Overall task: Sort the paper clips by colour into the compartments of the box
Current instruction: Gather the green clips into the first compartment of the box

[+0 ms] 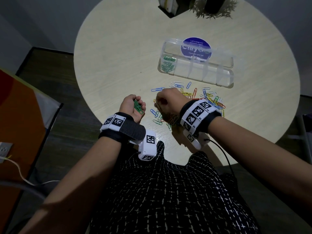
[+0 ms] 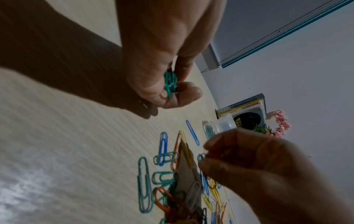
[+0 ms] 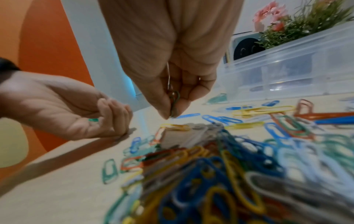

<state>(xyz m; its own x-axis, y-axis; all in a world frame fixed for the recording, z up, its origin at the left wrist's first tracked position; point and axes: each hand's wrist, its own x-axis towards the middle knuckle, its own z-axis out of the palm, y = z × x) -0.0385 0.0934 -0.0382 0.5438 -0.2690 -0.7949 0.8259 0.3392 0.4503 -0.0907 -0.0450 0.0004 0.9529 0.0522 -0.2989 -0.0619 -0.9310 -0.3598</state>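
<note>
We're gathering greens: our left hand [image 1: 132, 106] cups a bunch of green clips [image 1: 138, 106], and our right hand [image 3: 173, 84] pinches one more green clip [image 3: 175, 104] above the mixed pile [image 1: 207, 100]. Next, we judge, it joins the bunch, then goes beyond to the box [image 1: 224, 78], leftmost compartment [image 1: 168, 65].
</note>
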